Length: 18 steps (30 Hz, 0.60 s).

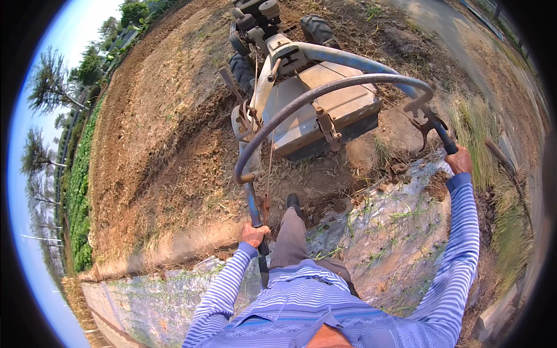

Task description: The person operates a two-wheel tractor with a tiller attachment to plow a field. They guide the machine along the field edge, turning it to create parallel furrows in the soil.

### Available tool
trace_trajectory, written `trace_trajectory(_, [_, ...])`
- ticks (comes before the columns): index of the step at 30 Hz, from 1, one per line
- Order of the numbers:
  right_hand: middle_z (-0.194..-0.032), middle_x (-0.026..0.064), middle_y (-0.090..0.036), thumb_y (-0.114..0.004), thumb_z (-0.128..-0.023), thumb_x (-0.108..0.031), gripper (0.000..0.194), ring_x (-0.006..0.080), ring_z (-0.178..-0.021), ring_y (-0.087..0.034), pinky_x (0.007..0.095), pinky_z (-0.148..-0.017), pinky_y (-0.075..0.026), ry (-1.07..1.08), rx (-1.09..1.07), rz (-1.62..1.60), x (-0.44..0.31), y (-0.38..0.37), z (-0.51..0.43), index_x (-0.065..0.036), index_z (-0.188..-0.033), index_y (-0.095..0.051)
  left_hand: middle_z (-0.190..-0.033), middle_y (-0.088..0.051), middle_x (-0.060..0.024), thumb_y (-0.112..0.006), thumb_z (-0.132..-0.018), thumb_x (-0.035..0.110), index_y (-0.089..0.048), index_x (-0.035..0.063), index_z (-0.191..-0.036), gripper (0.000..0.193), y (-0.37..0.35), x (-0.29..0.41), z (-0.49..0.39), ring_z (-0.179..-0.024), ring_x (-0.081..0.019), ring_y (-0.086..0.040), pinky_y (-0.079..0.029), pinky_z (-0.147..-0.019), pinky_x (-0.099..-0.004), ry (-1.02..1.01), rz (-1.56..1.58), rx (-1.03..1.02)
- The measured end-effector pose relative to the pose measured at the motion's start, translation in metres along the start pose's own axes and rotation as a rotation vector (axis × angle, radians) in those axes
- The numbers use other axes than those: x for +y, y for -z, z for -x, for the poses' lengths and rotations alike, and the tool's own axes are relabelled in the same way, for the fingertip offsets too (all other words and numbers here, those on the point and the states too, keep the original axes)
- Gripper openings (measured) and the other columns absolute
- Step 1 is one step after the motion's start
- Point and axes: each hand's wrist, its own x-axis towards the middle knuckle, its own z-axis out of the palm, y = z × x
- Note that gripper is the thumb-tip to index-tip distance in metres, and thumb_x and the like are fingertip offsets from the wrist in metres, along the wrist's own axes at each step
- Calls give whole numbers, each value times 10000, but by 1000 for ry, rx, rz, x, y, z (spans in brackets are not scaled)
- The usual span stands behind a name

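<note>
A walk-behind tiller [278, 48] with two ridged rubber tyres stands before me on brown soil. My left hand [254, 235] grips the black end of its left handlebar [251, 198], just below a rusty lever [266, 208]. On the other side, my right hand [460, 160] is closed around the grip of the right handlebar [443, 132], with a rusty forked lever [425, 128] a little above it. A curved metal bar [322, 91] arches between the handlebars. Under it sits the tiller's metal rotor cover [335, 102].
Plastic mulch film [387, 226] with green seedlings lies beneath and behind me. Loose tilled soil [143, 169] stretches to the left, bordered by leafy green plants [81, 204]. At right are a grass clump [474, 130], a wooden pole [500, 152] and a path [452, 35].
</note>
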Motion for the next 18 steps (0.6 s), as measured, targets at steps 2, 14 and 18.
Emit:
trace_trajectory(2, [-848, 171, -709, -721, -636, -205, 350, 358, -784, -687, 458, -688, -527, -14, 3, 38, 9, -9, -14, -106, -971, -704, -648, -648, -125, -652, -716, 34, -614, -29, -755, 82, -19, 8, 3, -489, -211, -613, -512, -458, -328, 111, 267, -136])
trace_trajectory(14, [-576, 109, -611, -743, -647, -98, 194, 208, -465, -572, 359, -445, -441, -183, -473, -195, 111, -92, -139, 25, -701, -602, -600, -587, -83, -716, -677, -30, -574, 6, -748, 163, -169, -3, 5, -468, -177, -569, -466, -444, -314, 301, 646, -236])
trace_trajectory(18, [-548, 108, -599, -751, -643, -26, 160, 201, -437, -563, 360, -416, -427, -218, -671, -205, 153, -145, -157, 29, -634, -601, -604, -612, -109, -709, -665, -45, -565, 8, -681, 155, -211, -30, -19, -476, -191, -580, -476, -459, -321, 399, 537, -175])
